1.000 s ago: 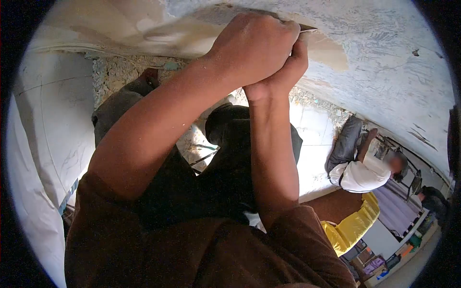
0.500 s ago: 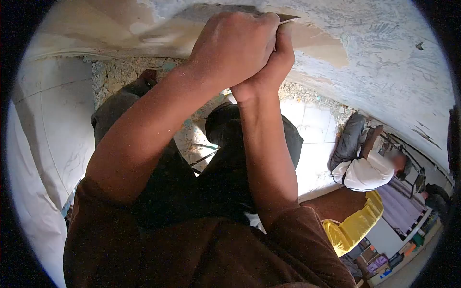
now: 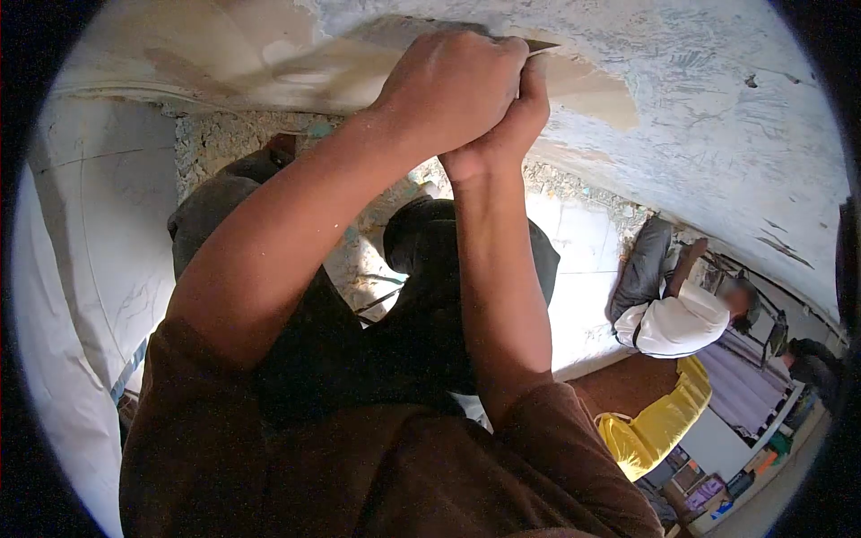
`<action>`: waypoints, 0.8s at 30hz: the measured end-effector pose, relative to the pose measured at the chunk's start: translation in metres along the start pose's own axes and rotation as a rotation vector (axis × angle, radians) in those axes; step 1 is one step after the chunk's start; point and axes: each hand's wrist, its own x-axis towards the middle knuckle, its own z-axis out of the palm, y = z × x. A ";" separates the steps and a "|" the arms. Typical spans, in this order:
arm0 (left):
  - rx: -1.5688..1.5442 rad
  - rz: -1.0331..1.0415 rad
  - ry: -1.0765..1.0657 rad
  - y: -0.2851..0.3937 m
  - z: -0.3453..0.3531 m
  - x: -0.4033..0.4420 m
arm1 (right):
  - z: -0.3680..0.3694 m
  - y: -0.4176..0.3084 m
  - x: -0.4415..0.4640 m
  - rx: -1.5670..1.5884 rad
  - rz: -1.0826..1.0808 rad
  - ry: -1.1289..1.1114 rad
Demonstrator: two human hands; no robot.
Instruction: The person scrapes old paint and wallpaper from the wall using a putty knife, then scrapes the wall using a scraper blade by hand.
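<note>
Overhead, at twelve o'clock, the left hand, its forearm angled toward one o'clock, is closed on a metal blade. Its right hand neighbour rises almost upright, pressed underneath; its curl is hidden, so I cannot tell its grip. Jutting toward three o'clock, the blade meets the wall, farther left than a second ago.

Across the top, scuffed pale wall, blotched beige and sloping down rightward. Along its foot, rough strip of broken rubble; beside that, brightly lit white floor tiles. At lower right, lilac cloth near mixed clutter.
</note>
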 end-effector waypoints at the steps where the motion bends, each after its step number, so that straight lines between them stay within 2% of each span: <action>1: 0.001 0.000 -0.002 -0.002 -0.001 -0.002 | -0.001 0.003 0.001 0.002 0.001 0.001; 3: -0.046 -0.069 -0.012 -0.007 -0.002 -0.005 | -0.001 0.010 0.003 0.006 0.024 0.048; 7: -0.051 -0.070 -0.057 -0.011 0.000 -0.006 | 0.000 0.011 0.002 0.018 0.015 0.015; 9: -0.115 -0.060 0.030 -0.009 0.004 -0.007 | 0.002 0.007 -0.001 -0.018 -0.001 0.033; 13: -0.096 -0.074 0.014 -0.003 0.006 -0.005 | 0.005 -0.001 -0.005 0.002 0.011 0.056; 22: -0.106 -0.058 0.021 -0.004 0.002 -0.001 | 0.004 0.002 -0.002 -0.039 -0.016 0.002; 24: -0.079 -0.003 0.028 -0.007 0.003 -0.002 | 0.001 0.004 0.000 -0.029 -0.010 0.048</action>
